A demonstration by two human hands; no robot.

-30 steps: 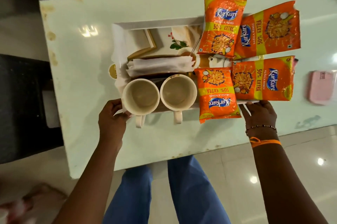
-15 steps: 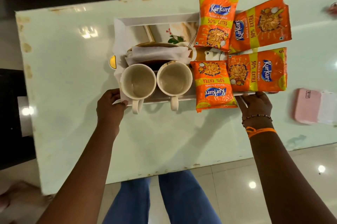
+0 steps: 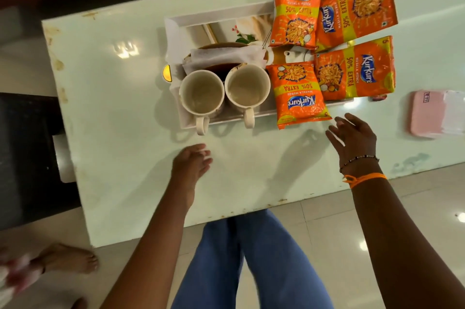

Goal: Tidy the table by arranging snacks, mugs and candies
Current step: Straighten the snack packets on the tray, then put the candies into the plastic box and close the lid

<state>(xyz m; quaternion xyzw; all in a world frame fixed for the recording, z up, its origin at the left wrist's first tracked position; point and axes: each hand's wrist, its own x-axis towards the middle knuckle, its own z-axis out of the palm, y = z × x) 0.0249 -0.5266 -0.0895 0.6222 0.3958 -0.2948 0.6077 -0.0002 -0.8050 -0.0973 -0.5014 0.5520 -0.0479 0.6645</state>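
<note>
1. My left hand (image 3: 191, 163) sits at centre frame, fingers loosely curled and slightly blurred, holding nothing; its bare forearm runs down to the lower left.
2. My right hand (image 3: 353, 138) is right of centre, palm down, fingers spread apart and empty; a bead bracelet and an orange thread circle the wrist; the forearm runs to the lower right corner.

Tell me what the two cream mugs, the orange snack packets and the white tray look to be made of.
Two cream mugs: glazed ceramic, judging by thick rims and a soft sheen. Orange snack packets: thin glossy plastic film, crinkled and catching glare. White rectangular tray: smooth, matte, with a raised rim; plastic or painted wood, I cannot tell which.
</note>
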